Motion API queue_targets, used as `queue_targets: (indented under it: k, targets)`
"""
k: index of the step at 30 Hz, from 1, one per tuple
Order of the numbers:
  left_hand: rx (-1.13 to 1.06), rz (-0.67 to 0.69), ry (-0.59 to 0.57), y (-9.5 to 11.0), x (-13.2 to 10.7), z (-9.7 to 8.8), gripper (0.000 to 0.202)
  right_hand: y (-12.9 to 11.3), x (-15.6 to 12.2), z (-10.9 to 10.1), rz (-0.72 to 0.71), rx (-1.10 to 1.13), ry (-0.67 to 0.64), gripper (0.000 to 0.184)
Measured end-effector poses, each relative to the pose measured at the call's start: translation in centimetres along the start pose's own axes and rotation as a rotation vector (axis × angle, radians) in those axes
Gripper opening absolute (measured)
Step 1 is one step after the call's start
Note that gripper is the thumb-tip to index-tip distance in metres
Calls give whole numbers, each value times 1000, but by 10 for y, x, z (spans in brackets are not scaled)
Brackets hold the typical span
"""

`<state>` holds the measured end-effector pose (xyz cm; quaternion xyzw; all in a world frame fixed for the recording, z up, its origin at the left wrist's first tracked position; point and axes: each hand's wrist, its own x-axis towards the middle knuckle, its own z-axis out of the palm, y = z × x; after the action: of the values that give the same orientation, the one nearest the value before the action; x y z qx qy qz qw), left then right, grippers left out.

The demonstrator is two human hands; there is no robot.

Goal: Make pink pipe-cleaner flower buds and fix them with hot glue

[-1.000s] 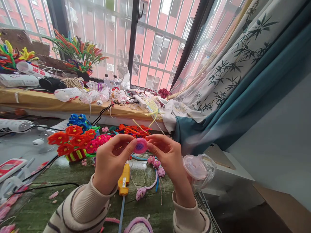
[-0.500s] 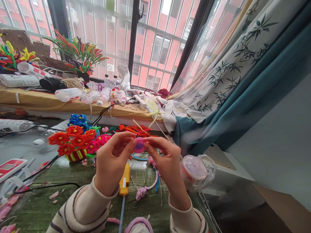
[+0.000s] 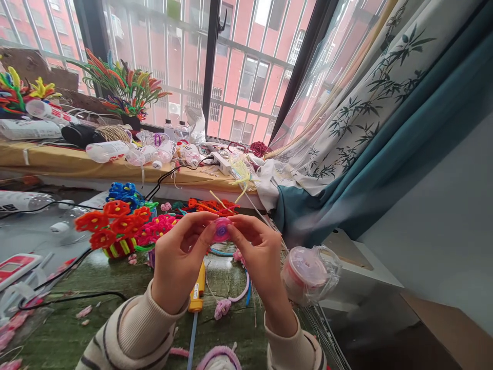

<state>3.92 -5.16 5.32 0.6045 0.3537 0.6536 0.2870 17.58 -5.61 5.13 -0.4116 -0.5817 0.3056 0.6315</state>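
Note:
Between my two hands I hold a small round coil (image 3: pixel 221 230), pink at the rim and purple-blue in the middle, like a rolled pipe cleaner. My left hand (image 3: pixel 181 257) pinches its left edge between thumb and fingers. The right edge is pinched by my right hand (image 3: pixel 260 252) in the same way. A thin pink-red end sticks out above my fingertips. Below the hands, a yellow glue gun (image 3: pixel 197 290) lies on the green table with a glue stick in its back. Beside it lies a pink pipe-cleaner flower (image 3: pixel 222 308) on a curved pale stem.
Red pipe-cleaner flowers (image 3: pixel 115 221) in a striped pot, blue flowers (image 3: pixel 125 194) and pink flowers (image 3: pixel 157 228) stand at the left. A plastic-wrapped spool (image 3: pixel 308 272) sits at the right. Plastic bottles (image 3: pixel 110 150) and a power strip (image 3: pixel 221 162) lie on the windowsill.
Both hands keep their pinch on the coil. My right hand has shifted slightly left, and the whole view has moved a little.

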Motion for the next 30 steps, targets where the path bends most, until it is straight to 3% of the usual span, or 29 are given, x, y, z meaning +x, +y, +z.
queue_targets:
  k: [3, 8, 15, 30]
  targets:
    - [114, 56, -72, -2, 1, -3, 15, 0, 1, -1, -6, 24, -4, 10]
    - [461, 308, -150, -2, 6, -14, 12, -4, 2, -10, -73, -78, -64, 8]
    - [517, 427, -199, 0, 8, -18, 13, -5, 2, -17, -137, -171, -114, 8]
    - [525, 359, -265, 2, 10, -19, 16, -8, 2, -19, -257, -271, -141, 10]
